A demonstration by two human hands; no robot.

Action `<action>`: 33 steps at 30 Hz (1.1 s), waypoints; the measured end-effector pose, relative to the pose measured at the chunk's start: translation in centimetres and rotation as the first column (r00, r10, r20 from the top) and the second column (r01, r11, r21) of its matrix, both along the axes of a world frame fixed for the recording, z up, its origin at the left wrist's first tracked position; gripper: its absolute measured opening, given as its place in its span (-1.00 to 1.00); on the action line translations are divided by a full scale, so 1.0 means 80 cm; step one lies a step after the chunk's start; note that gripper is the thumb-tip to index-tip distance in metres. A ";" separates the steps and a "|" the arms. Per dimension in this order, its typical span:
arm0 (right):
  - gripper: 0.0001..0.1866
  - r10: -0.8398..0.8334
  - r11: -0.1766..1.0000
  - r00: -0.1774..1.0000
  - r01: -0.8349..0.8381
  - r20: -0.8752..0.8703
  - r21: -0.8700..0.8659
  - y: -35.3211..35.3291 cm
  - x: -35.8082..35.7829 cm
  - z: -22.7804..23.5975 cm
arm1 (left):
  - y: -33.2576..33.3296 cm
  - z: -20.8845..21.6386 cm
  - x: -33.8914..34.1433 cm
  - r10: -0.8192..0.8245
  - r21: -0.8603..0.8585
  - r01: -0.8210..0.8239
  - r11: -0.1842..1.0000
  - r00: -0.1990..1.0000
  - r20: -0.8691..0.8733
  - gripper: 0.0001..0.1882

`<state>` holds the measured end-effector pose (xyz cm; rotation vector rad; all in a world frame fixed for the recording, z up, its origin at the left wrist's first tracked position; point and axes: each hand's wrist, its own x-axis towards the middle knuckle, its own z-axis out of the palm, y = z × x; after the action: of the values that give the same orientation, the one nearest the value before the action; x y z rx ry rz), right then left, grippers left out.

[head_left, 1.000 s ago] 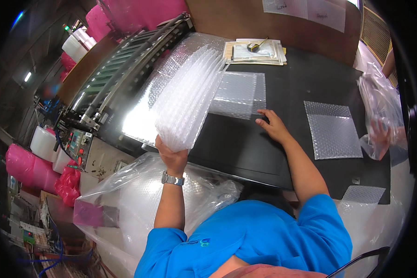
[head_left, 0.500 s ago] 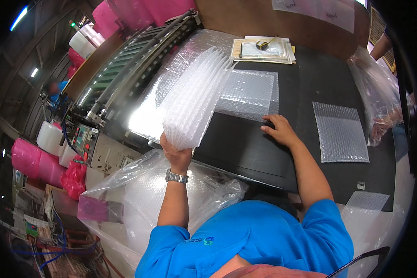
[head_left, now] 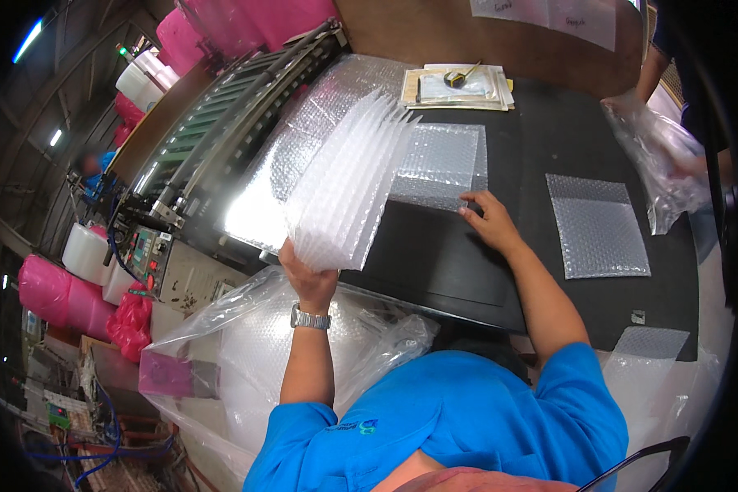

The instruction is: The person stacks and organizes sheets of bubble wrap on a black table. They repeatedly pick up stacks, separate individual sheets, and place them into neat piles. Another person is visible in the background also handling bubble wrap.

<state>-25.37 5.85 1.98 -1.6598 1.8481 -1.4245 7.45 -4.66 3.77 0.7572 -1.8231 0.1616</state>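
Observation:
My left hand (head_left: pixel 305 275) grips the lower end of a fanned stack of bubble-wrap bags (head_left: pixel 344 184), held up over the left part of the black table (head_left: pixel 549 148). My right hand (head_left: pixel 488 221) lies flat, fingers apart, on the near edge of a bubble-wrap bag (head_left: pixel 441 164) lying on the table. A second flat bubble-wrap bag (head_left: pixel 594 224) lies to the right of that hand.
A roller machine (head_left: pixel 221 139) with a control panel (head_left: pixel 143 250) stands at the left. Papers and a tape measure (head_left: pixel 461 84) lie at the table's far side. Another person's hands hold a clear plastic bag (head_left: pixel 660 160) at the right. A large plastic sack of bubble wrap (head_left: pixel 254 361) sits below my left arm.
My right hand has stayed at the near edge of the flat bag while the view drew closer. The stack in my left hand has fanned out more and risen slightly.

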 end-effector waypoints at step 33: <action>-0.60 -0.675 0.328 0.735 0.218 -0.067 -0.919 0.055 -0.065 0.326 | 0.011 -0.039 -0.014 -0.201 0.366 0.313 0.876 0.929 -0.312 -0.18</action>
<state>-30.58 10.24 28.05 -2.0863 2.0770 -2.8709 6.34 -3.79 0.69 0.7685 -1.6950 -0.4971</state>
